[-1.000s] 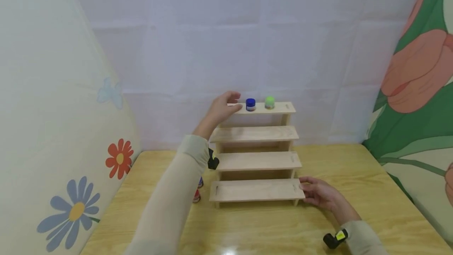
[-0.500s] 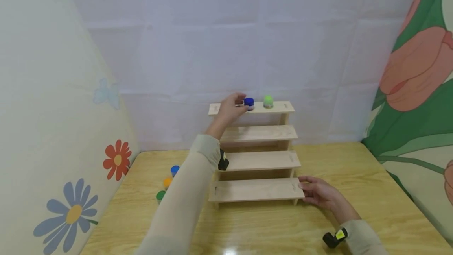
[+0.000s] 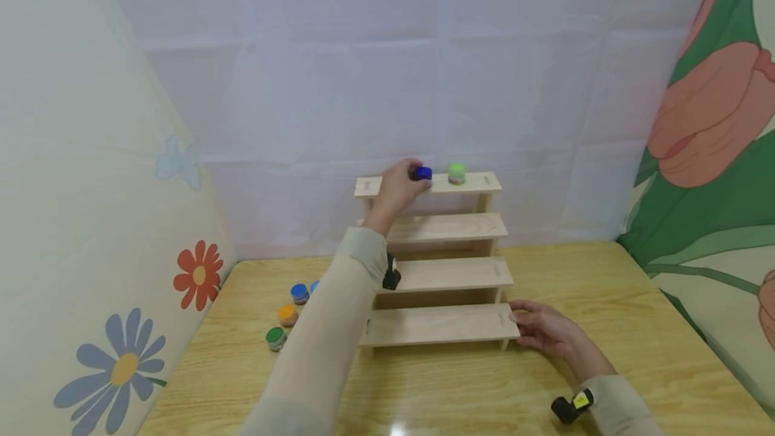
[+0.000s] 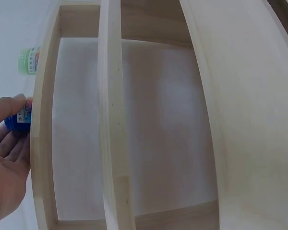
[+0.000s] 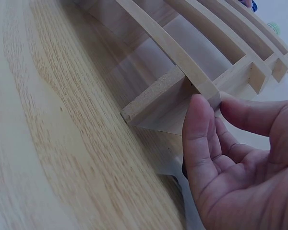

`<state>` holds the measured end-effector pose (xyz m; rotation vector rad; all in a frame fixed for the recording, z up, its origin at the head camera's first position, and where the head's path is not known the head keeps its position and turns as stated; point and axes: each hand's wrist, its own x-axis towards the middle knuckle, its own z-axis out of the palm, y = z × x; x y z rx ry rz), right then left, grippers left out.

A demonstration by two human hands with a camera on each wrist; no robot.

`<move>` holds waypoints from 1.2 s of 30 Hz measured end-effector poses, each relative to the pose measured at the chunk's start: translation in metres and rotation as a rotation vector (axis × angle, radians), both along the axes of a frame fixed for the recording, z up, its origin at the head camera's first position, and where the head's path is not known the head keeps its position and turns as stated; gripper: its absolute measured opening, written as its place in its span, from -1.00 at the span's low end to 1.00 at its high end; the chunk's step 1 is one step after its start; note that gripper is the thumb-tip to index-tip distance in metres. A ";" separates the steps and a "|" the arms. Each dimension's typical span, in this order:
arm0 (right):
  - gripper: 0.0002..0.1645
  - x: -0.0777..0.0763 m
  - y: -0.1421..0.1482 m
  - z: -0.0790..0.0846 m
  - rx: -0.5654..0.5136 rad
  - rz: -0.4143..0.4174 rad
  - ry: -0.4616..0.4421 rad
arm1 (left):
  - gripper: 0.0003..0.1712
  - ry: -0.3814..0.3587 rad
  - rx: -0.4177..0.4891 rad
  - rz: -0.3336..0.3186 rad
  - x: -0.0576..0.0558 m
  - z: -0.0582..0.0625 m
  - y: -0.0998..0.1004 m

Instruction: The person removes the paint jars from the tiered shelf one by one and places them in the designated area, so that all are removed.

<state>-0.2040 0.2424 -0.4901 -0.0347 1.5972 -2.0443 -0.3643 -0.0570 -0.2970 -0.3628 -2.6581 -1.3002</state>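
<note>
A four-step wooden display rack (image 3: 448, 274) stands on the table. On its top step, my left hand (image 3: 399, 188) holds a small dark-blue-capped paint jar (image 3: 424, 173) between thumb and fingers. The left wrist view shows the thumb on the labelled side of the blue jar (image 4: 24, 115), the fingers round its other side. A light green paint jar (image 3: 457, 174) stands to its right on the same step. At the rack's lower right corner, my right hand (image 3: 547, 332) pinches the end of the bottom step (image 5: 199, 84) between thumb and fingers.
Left of the rack, several more jars stand on the table (image 3: 460, 389): a green one (image 3: 276, 338), an orange one (image 3: 287, 315) and a blue one (image 3: 299, 293). My left forearm partly hides others. A white cloth (image 3: 339, 99) hangs behind.
My left hand has moved right along the top step, from beside the dark blue jar to a grip round it. More jars show left of the forearm. The right hand stays put.
</note>
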 end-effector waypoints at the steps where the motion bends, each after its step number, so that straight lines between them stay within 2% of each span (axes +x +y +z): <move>1: -0.77 0.000 -0.001 0.000 -0.001 -0.001 -0.001 | -0.44 0.000 0.010 0.004 0.001 0.000 0.000; 5: -0.77 0.000 -0.003 -0.002 -0.006 0.010 -0.001 | -0.47 0.024 0.054 -0.006 0.005 0.002 -0.003; 11: -0.78 -0.003 -0.003 -0.003 -0.014 0.008 0.004 | -0.48 0.071 0.085 -0.084 0.013 0.006 -0.015; 24: -0.80 -0.005 0.002 -0.002 -0.009 -0.001 0.003 | -0.48 0.062 0.063 -0.172 0.035 0.006 -0.047; 30: -0.79 -0.007 0.001 -0.002 -0.014 0.007 0.002 | -0.51 0.049 0.062 -0.199 0.050 0.000 -0.065; 36: -0.78 -0.007 0.003 -0.003 -0.012 0.017 0.010 | -0.48 0.053 0.019 -0.215 0.069 -0.009 -0.088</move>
